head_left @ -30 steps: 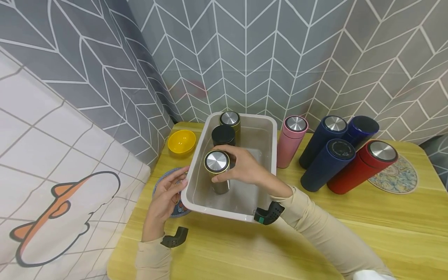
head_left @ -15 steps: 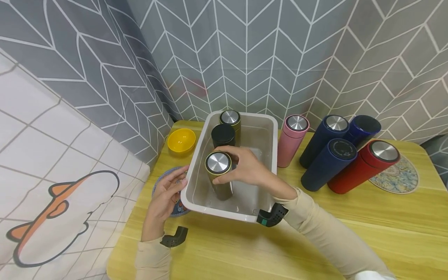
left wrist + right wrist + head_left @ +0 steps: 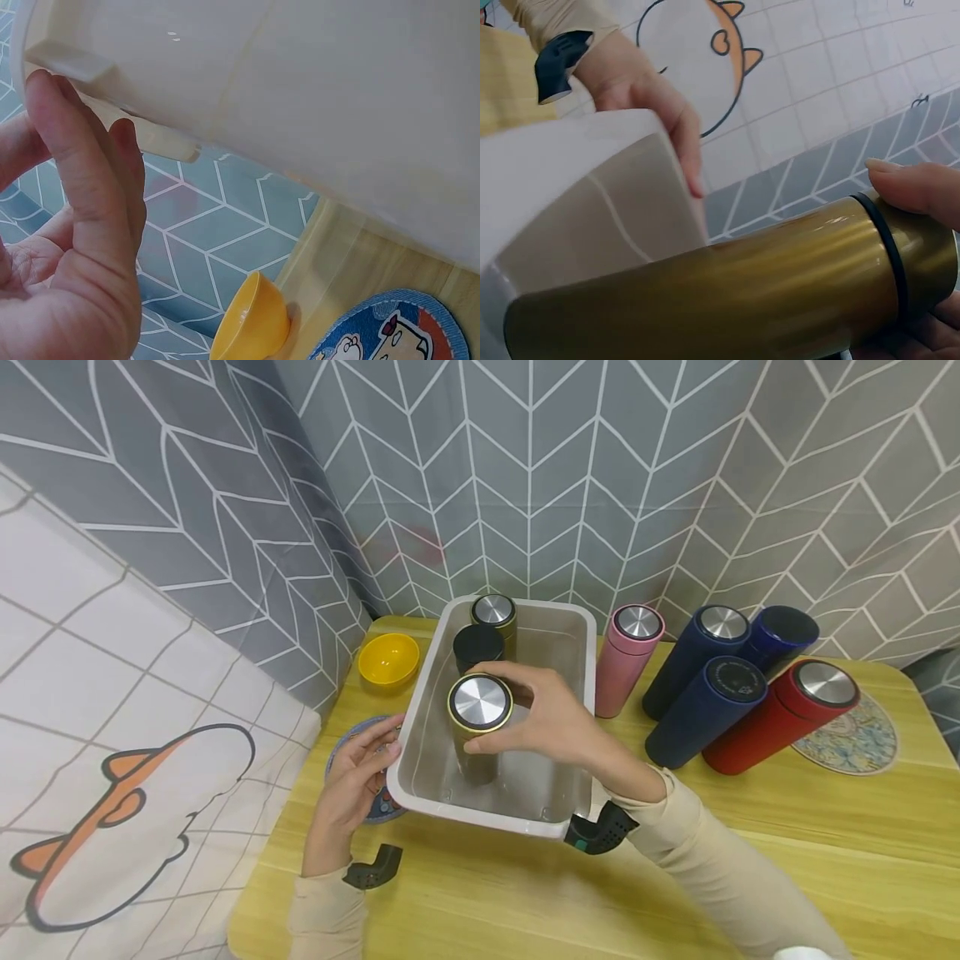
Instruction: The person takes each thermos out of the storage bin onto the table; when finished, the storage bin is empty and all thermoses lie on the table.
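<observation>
In the head view my right hand (image 3: 543,718) grips a gold thermos bottle (image 3: 480,703) by its lid, thumb on one side and fingers on the other. The thermos (image 3: 705,292) is upright over the front left of a grey-white plastic tub (image 3: 487,822), and the right wrist view shows most of its gold body. Behind it in the tub stand a black-topped bottle (image 3: 478,646) and another gold thermos (image 3: 495,612) with a silver lid. My left hand (image 3: 356,777) touches the tub's left side; its fingers look fairly straight against the outer wall (image 3: 337,97).
Right of the tub stand a pink thermos (image 3: 628,660), several dark blue ones including a front one (image 3: 705,714), and a red one (image 3: 780,718), beside a round patterned mat (image 3: 855,739). A yellow bowl (image 3: 389,662) and a blue coaster (image 3: 397,330) lie left of the tub.
The gold thermos in my right hand has risen toward the head camera and shifted slightly right. My left hand and the tub have hardly moved.
</observation>
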`<state>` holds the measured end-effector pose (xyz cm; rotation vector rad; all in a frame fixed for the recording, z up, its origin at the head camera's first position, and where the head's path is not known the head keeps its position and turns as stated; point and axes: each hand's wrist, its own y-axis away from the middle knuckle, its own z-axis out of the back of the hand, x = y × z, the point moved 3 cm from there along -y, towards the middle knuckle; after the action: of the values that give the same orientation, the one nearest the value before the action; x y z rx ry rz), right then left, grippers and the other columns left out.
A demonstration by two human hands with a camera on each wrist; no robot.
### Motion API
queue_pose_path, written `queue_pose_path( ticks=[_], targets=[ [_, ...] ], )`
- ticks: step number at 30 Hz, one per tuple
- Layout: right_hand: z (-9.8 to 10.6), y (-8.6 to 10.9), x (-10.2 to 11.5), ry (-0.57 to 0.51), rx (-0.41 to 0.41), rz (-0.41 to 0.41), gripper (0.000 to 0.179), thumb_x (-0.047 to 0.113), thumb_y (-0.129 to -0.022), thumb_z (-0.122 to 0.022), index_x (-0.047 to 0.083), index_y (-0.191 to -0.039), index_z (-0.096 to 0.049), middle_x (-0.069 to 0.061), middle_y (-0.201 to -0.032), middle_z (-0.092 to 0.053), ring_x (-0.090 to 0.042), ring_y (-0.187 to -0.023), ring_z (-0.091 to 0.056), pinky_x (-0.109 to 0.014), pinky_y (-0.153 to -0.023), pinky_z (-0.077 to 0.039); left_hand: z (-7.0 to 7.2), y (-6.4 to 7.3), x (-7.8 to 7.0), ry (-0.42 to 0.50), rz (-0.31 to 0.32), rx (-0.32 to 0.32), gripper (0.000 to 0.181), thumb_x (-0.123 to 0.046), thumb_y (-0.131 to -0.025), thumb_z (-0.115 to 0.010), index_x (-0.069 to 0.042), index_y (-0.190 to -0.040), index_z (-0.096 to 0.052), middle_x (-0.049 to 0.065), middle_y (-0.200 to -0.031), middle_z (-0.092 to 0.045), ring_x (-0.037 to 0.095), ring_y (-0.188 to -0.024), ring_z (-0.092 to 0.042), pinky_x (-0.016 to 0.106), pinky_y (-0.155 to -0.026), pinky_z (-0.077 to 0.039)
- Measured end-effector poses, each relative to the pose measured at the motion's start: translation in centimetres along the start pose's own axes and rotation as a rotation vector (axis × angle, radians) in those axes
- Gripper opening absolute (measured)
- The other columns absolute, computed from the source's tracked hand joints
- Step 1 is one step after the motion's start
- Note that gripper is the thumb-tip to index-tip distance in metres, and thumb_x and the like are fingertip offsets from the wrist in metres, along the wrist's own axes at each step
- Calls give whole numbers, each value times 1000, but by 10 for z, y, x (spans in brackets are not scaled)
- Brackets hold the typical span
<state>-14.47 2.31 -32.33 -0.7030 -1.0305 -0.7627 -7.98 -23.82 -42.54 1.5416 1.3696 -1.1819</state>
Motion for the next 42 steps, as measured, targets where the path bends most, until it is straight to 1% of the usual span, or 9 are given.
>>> queue_pose_path(
  ticks=[6,13,16,21,24,29,31,36,42],
  targets=[
    [13,11,20,-40,-72,1,72,18,-64,-95,23,-130,-66,7,-122,-71,-11,-109,-65,-33,-105,-53,-1,-1,0,0,5,-1,39,3,-102,-48,-12,-136,-59,-1,-107,-65,6,-88,-70,17,-67,-60],
    [27,27,42,-115,-201,49,78,6,-62,-95,20,-132,-65,4,-128,-68,-12,-116,-62,-26,-104,-52,-1,-1,0,14,2,1,40,4,-102,-48,-4,-140,-55,-2,-107,-66,7,-88,-70,17,-68,-60],
    [32,33,50,-120,-244,73,79,5,-62,-95,20,-133,-65,4,-128,-68,-13,-118,-62,-25,-105,-52,-1,-1,0,16,1,0,40,4,-102,-48,-6,-139,-57,-1,-107,-65,6,-88,-70,17,-69,-60],
    [42,40,60,-131,-290,123,78,-1,-61,-94,14,-132,-65,-1,-126,-68,-17,-115,-63,-24,-103,-53,-2,-1,-1,5,0,-1,40,4,-102,-48,-12,-136,-60,-1,-108,-65,6,-89,-70,17,-70,-60],
    [48,45,64,-191,-309,155,79,-7,-62,-91,7,-134,-63,-5,-127,-67,-20,-113,-64,-23,-99,-55,-2,-1,-1,0,-3,-3,40,4,-101,-48,-11,-136,-60,-1,-108,-65,6,-89,-69,16,-70,-60],
    [58,58,68,-263,-364,165,77,-12,-64,-87,5,-135,-62,-7,-126,-66,-21,-109,-66,-22,-86,-60,-2,0,-1,5,-4,-3,40,4,-101,-48,-10,-136,-60,-1,-107,-66,6,-90,-69,17,-70,-60],
    [63,63,70,-260,-391,165,75,-12,-65,-87,5,-134,-62,-7,-127,-66,-20,-110,-65,-21,-87,-60,-2,-1,0,4,-5,-4,40,4,-101,-48,-11,-136,-60,-2,-107,-66,6,-90,-69,17,-70,-60],
    [72,73,73,-307,-464,242,75,-19,-64,-83,1,-133,-62,-10,-128,-66,-23,-117,-62,-20,-97,-55,-2,-1,0,4,-10,-2,40,4,-101,-48,-12,-135,-61,-2,-107,-67,6,-91,-69,17,-71,-60],
    [85,82,72,-377,-590,329,73,-31,-59,-74,-11,-128,-61,-17,-121,-68,-27,-109,-63,-23,-91,-58,-1,-1,1,7,-13,1,40,5,-101,-48,-10,-137,-60,-3,-107,-67,6,-91,-69,17,-70,-60]
  ],
)
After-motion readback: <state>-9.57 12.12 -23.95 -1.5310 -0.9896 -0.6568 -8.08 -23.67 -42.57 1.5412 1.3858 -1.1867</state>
